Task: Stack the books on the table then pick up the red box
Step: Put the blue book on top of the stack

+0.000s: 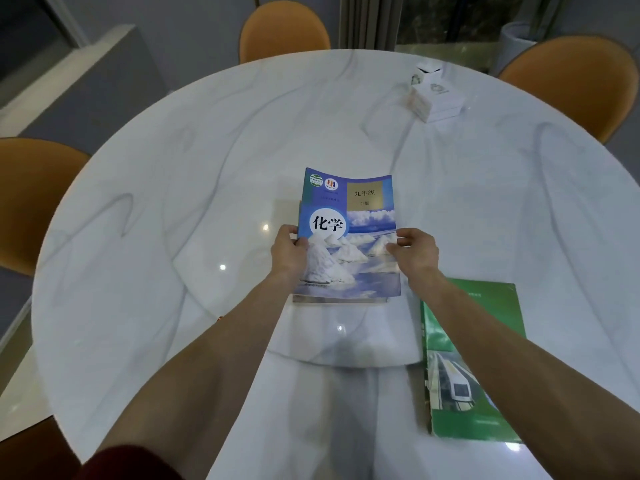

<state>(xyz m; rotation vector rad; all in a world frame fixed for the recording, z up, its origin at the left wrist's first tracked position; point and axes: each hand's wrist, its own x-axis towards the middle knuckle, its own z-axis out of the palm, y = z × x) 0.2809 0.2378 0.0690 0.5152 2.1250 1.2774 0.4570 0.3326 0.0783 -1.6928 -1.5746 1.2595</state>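
A blue chemistry book (349, 233) with white mounds on its cover lies in the middle of the round table, on top of another book (337, 300) whose edge shows beneath it. My left hand (289, 251) grips the blue book's left edge. My right hand (415, 252) holds its right edge, fingers on the cover. A green book (467, 362) with a white train picture lies flat at the near right, partly under my right forearm. No red box is in view.
The white marble table (173, 220) has a raised round centre plate. White boxes (434, 95) stand at the far right. Orange chairs (284, 32) ring the table at the back, left and right.
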